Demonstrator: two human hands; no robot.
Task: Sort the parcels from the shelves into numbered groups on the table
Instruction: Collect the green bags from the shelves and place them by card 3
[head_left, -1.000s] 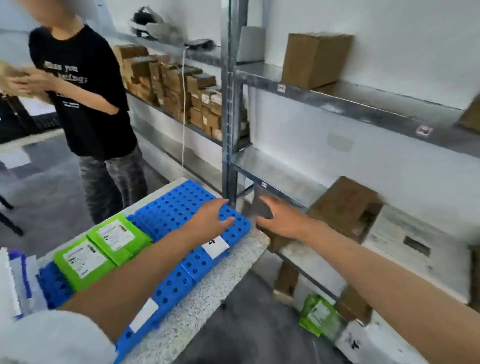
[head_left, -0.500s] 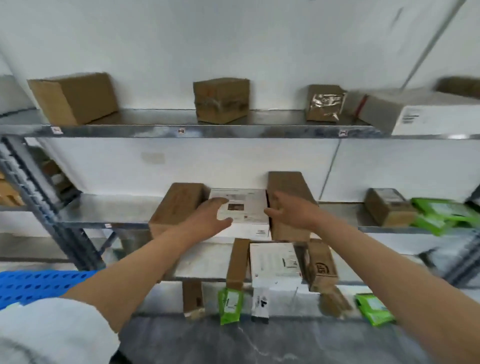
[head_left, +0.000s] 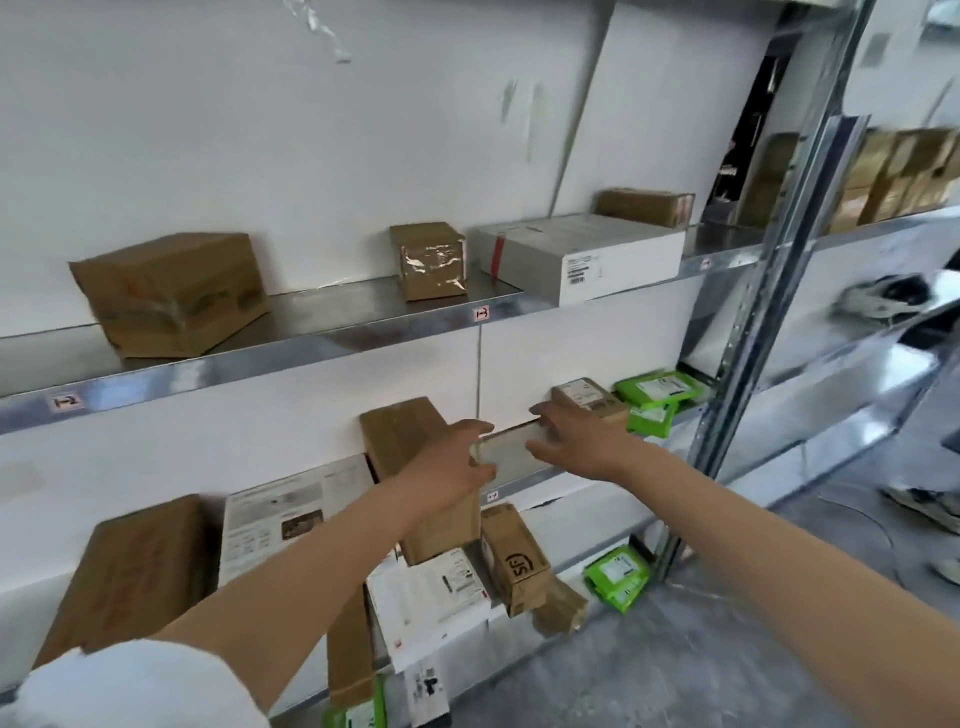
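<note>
Reaching onto the middle shelf (head_left: 524, 480), the left hand (head_left: 457, 460) and right hand (head_left: 574, 441) bracket a flat white parcel (head_left: 506, 448), fingers spread, apparently not yet clamped; next: squeeze, lift, carry to the counter

A large white board (head_left: 660, 104) leans tilted against the white wall (head_left: 208, 130), which spreads away to the board's left. Up and to the left of the board, a pale, crumpled strip of tape (head_left: 322, 31) hangs on that wall. Just to the right of the board is a dark gap (head_left: 748, 119); what is in it cannot be made out. Further right and lower than the board lies a blurred black-and-white object (head_left: 883, 299), too smeared to identify. Well below the board is the mottled grey floor (head_left: 727, 649), and far to the lower right a shoe (head_left: 924, 506) rests on it.
</note>
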